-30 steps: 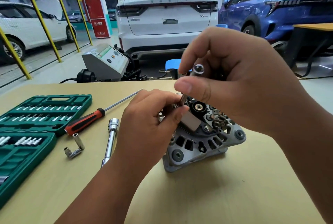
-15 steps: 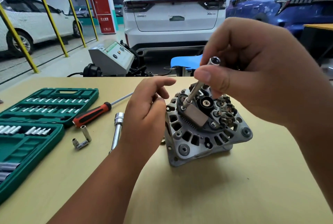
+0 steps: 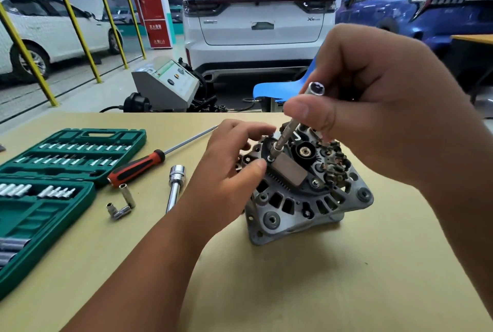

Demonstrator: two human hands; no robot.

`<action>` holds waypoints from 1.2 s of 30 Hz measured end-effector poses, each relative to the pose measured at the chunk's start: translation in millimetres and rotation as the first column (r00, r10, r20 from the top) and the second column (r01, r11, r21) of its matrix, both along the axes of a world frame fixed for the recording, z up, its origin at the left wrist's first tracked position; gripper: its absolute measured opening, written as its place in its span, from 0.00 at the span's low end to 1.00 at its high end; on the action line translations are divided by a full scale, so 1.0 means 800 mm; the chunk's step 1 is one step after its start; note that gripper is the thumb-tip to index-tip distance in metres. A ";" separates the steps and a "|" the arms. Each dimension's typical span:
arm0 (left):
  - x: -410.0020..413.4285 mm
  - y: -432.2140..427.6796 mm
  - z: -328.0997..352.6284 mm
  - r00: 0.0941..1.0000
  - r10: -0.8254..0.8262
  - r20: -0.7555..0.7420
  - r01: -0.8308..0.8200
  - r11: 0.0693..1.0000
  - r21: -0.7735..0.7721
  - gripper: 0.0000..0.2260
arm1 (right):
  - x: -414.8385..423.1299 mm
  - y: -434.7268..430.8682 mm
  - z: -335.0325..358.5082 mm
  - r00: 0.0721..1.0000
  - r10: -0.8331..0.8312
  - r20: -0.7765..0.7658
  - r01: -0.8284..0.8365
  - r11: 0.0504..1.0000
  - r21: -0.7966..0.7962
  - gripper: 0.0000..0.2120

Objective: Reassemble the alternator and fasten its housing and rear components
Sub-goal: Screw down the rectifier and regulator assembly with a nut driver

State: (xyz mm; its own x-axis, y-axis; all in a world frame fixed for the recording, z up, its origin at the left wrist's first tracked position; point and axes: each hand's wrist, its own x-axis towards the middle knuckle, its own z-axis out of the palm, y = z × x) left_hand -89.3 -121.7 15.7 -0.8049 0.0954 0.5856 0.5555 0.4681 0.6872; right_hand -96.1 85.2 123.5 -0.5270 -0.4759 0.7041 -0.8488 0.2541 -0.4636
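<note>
The grey alternator [image 3: 309,206] stands tilted on the tan table [image 3: 293,291], its rear parts facing me. My right hand [image 3: 373,107] pinches a slim chrome socket extension [image 3: 290,126] between thumb and fingers. The tool leans with its lower tip on a small screw [image 3: 270,158] beside the brown regulator block [image 3: 289,175]. My left hand [image 3: 229,171] rests against the alternator's left side, thumb tip next to the screw, fingers loosely bent over the housing edge and holding nothing.
An open green socket set case [image 3: 53,171] lies at the left. Beside it are a red-and-black screwdriver [image 3: 141,167], a chrome extension bar [image 3: 174,187] and two small sockets [image 3: 122,203]. Parked cars and a grey machine [image 3: 165,86] stand beyond the table's far edge.
My left hand let go of the tool's lower end and opened, settling beside the alternator. The right hand stays on the tool, whose tip remains on the screw.
</note>
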 end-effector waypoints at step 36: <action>-0.009 -0.004 -0.013 0.977 -0.128 0.171 0.092 0.975 0.204 0.15 | -0.005 0.001 0.000 0.996 0.016 0.089 -0.011 0.999 -0.051 0.06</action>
